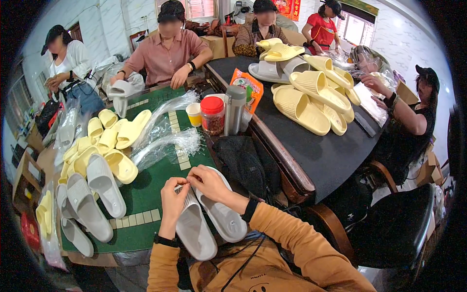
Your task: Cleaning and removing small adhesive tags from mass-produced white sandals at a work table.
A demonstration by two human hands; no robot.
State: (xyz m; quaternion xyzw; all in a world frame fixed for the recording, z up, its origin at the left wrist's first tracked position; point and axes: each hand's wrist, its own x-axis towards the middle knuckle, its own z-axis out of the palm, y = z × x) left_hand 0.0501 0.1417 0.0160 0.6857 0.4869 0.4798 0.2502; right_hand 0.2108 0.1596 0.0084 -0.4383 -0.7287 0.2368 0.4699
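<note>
— What are the hands busy with?

— Both are on a pair of grey slippers [209, 221] held side by side at the near edge of the green table [146, 197], just in front of the person's chest. The left hand [173, 194] pinches the strap of the left slipper from above, fingers closed on it. The right hand [208, 181] is bunched at the top where the two straps meet, fingertips drawn narrow around something very small.

— So which step is this?

— I judge it to be joining the pair: the two slippers are pressed together and the fingers work at the point between the straps. A thin plastic tie would fit, since a bundle of clear plastic strands [163, 146] lies just beyond the hands.

— What does the next move call for?

— A steady pinch, I think. The left hand has to keep both straps lined up while the right makes a fine threading or pulling motion; if the slippers slide apart, the alignment is lost.

— What can't you make out?

— Whatever sits between the right fingertips is too small to tell. The heels of the slippers are hidden by the orange sleeves. The heap of yellow slippers [104, 141] and other grey slippers [92, 199] to the left overlap, so I cannot tell which are already paired.
</note>
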